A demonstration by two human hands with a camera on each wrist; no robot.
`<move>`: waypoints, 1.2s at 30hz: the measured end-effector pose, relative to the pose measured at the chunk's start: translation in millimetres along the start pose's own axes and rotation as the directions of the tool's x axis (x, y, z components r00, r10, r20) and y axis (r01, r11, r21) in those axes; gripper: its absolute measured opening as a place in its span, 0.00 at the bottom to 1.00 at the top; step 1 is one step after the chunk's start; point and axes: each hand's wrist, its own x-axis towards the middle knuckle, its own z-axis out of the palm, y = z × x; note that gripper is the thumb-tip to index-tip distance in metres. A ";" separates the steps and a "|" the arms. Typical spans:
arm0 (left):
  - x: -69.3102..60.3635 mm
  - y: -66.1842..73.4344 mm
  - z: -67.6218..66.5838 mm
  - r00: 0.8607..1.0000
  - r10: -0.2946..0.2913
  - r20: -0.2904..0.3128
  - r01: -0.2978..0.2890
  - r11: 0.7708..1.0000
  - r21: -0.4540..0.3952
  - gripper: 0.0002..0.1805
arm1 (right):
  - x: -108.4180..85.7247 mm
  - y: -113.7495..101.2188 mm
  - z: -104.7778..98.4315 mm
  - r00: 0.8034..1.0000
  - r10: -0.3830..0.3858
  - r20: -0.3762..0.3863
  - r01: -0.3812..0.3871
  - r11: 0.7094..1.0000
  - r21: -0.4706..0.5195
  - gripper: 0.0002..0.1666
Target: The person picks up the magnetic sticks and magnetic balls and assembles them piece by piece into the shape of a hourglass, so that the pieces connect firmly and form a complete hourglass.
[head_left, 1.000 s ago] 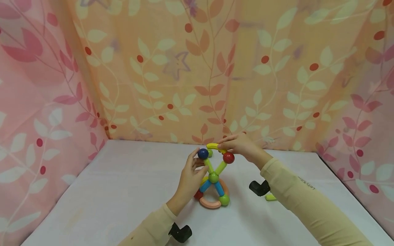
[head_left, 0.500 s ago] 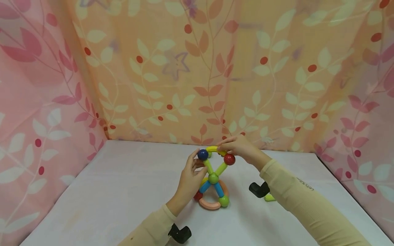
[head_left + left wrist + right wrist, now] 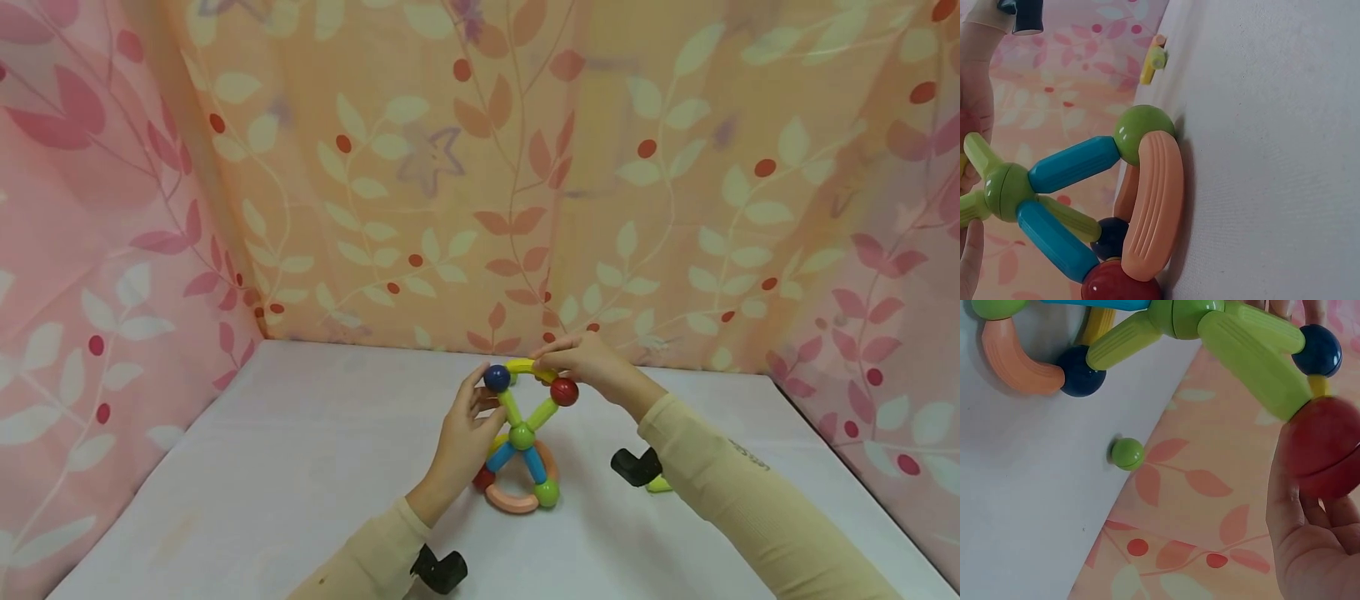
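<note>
A build of magnetic sticks and balls stands upright on the table in the head view. Two blue sticks (image 3: 1075, 165) and peach curved sticks (image 3: 1157, 209) form its base, below a middle green ball (image 3: 522, 436). Light green sticks (image 3: 543, 414) spread up from that ball to a dark blue ball (image 3: 497, 378) and a red ball (image 3: 564, 392). My left hand (image 3: 463, 437) holds the left light green stick, just under the blue ball. At the top, my right hand (image 3: 600, 367) pinches a yellow curved stick (image 3: 521, 366) spanning between the two upper balls. Its fingers partly hide the stick's right end.
A loose green ball (image 3: 1127, 454) lies behind the build near the table's back edge. Under the right forearm, a light green piece (image 3: 660, 484) shows on the table (image 3: 262, 467). Black wrist mounts (image 3: 636, 467) stick out from both forearms. Patterned cloth (image 3: 420, 208) encloses the back and sides.
The red ball and my right hand have shifted slightly right and down, with the yellow curved stick. My left hand has kept its hold in almost the same place.
</note>
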 end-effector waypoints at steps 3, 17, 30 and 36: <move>0.8 0.1 0.2 1.000 -0.007 0.002 0.007 1.000 0.000 0.35 | -1.1 0.8 -0.3 1.000 0.001 0.001 -0.001 1.000 -0.005 0.18; -0.4 1.7 0.7 1.000 -0.007 0.014 0.007 1.000 -0.003 0.39 | -9.0 9.0 -2.1 1.000 -0.007 0.024 0.006 1.000 0.022 0.21; 1.2 0.3 0.4 1.000 -0.011 0.014 0.011 1.000 0.014 0.40 | -36.8 42.3 -12.7 0.998 0.057 0.035 -0.065 0.940 0.334 0.41; 1.9 0.1 0.4 1.000 -0.007 0.017 0.007 1.000 0.005 0.40 | -43.4 59.6 -2.0 0.992 0.119 0.048 -0.128 0.917 0.379 0.48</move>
